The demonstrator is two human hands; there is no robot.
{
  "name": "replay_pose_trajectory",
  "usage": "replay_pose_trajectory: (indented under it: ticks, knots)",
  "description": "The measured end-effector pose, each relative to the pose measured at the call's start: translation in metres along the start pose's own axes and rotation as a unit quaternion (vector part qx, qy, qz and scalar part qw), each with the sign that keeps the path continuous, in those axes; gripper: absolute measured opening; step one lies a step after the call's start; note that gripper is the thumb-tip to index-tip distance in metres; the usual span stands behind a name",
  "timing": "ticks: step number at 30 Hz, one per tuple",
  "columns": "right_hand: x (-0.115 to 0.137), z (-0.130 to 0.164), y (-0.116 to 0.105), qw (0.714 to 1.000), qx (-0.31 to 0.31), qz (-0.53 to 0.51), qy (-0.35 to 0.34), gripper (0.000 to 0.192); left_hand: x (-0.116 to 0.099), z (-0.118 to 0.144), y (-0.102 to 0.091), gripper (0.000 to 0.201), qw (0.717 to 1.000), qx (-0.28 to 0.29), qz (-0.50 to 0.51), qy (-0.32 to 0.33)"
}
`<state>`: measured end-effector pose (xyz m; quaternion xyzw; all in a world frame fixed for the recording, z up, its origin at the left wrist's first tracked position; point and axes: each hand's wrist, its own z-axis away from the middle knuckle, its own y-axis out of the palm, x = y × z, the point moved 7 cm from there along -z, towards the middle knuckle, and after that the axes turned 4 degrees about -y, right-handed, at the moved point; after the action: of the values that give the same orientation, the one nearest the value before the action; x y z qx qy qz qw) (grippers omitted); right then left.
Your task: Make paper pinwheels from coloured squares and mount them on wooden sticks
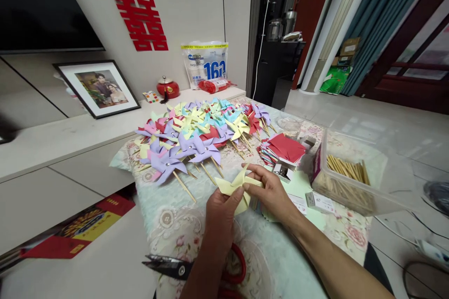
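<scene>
Between my hands is a pale yellow paper pinwheel (232, 187) with folded blades; no stick shows on it. My left hand (223, 208) grips its lower left side, the thumb pressed close to the centre. From the right, my right hand (268, 190) pinches the paper near the middle with thumb and fingers. Under my left forearm lies a pair of scissors (171, 267) with red handles, blades parted. Just past my right hand sits a small open box (283, 171) of shiny metal pieces, beside a stack of coloured paper squares (286, 147), red on top.
A large pile of finished pinwheels (201, 147) on sticks covers the far side of the cloth-covered table (175, 233). At right stands a clear plastic bin (342, 198) of wooden sticks (347, 168). A small white box (320, 202) lies near it. A framed photo (100, 88) leans on the cabinet.
</scene>
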<state>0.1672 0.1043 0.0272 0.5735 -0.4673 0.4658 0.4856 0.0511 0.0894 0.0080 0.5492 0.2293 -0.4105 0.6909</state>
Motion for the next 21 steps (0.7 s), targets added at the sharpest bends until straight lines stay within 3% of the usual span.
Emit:
replay_pose_trajectory:
  ticks: [4,7,13,16,19,21]
  knots:
    - [0.001,0.001,-0.001,1.0,0.003,-0.008,-0.009,0.051,0.0,-0.004,-0.009,0.042,0.999,-0.04,-0.006,0.023]
    - [0.008,0.001,-0.004,0.998,-0.009,0.042,-0.052,0.048,0.001,-0.008,-0.017,0.043,0.996,-0.08,-0.009,0.039]
    - [0.054,0.015,-0.024,0.96,-0.093,0.219,-0.148,0.034,0.001,-0.009,-0.021,0.039,0.996,-0.083,0.005,0.034]
    - [0.105,0.032,-0.049,0.909,-0.121,0.354,-0.182,0.029,0.003,-0.009,-0.024,0.033,0.995,-0.098,0.007,0.015]
    - [0.159,0.046,-0.101,0.818,-0.191,0.511,-0.182,0.032,0.005,-0.009,-0.025,0.032,0.994,-0.109,0.009,0.006]
    - [0.169,0.044,-0.139,0.763,-0.177,0.609,-0.126,0.035,0.004,-0.008,-0.025,0.031,0.994,-0.108,0.011,0.007]
